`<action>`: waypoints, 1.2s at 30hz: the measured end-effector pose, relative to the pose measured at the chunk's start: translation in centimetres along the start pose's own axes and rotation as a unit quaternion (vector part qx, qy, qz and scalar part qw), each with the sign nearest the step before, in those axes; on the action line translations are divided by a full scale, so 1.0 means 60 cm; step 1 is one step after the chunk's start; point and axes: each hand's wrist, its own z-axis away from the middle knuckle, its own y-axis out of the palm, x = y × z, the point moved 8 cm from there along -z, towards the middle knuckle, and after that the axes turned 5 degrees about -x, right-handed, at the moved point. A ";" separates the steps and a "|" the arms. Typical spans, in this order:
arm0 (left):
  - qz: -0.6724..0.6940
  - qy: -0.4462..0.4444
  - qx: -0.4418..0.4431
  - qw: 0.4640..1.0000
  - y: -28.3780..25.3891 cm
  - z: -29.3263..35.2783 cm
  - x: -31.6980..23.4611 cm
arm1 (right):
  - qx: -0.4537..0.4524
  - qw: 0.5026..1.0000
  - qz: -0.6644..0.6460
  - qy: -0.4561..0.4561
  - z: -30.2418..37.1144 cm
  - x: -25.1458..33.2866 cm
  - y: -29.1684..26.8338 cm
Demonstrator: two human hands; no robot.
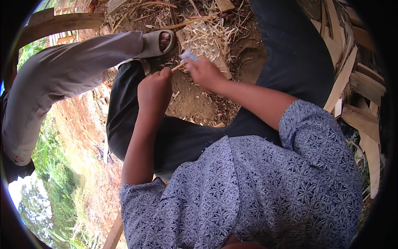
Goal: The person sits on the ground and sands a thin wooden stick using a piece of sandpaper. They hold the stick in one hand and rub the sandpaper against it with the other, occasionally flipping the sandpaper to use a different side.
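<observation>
Between my two hands runs a thin wooden stick point(178, 67), pale and slightly tilted up to the right. My left hand point(154, 90) is closed in a fist round its near end. On the far end, my right hand point(204, 74) is closed over a small pale blue piece point(188, 56), pressed against or right beside the stick. Motion smears the right fingers and this piece, so its kind is not clear. Both hands are above the ground between my dark-trousered legs.
Beyond my hands lies a wood board point(222, 62) covered with wood shavings point(206, 38). Another person's sandalled foot point(161, 43) rests close to my left hand, with a grey trouser leg point(83, 62) behind it. Split wood pieces point(365, 87) are piled at the right.
</observation>
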 end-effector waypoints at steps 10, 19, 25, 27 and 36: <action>0.023 0.002 -0.008 1.000 0.001 -0.001 -0.005 | 0.044 0.992 -0.069 -0.094 0.014 0.050 -0.004; 0.029 -0.012 0.004 1.000 0.009 0.010 0.006 | 0.120 0.991 -0.041 0.049 -0.008 -0.022 0.010; 0.054 -0.026 -0.001 0.998 0.008 0.003 0.008 | 0.100 0.993 -0.049 -0.038 0.017 0.052 -0.015; 0.041 -0.031 0.008 0.999 0.003 -0.002 0.008 | 0.059 0.998 -0.012 -0.009 -0.007 0.005 -0.025; 0.049 -0.056 -0.001 0.997 -0.002 -0.011 0.015 | 0.042 0.996 -0.071 0.039 -0.043 0.003 -0.058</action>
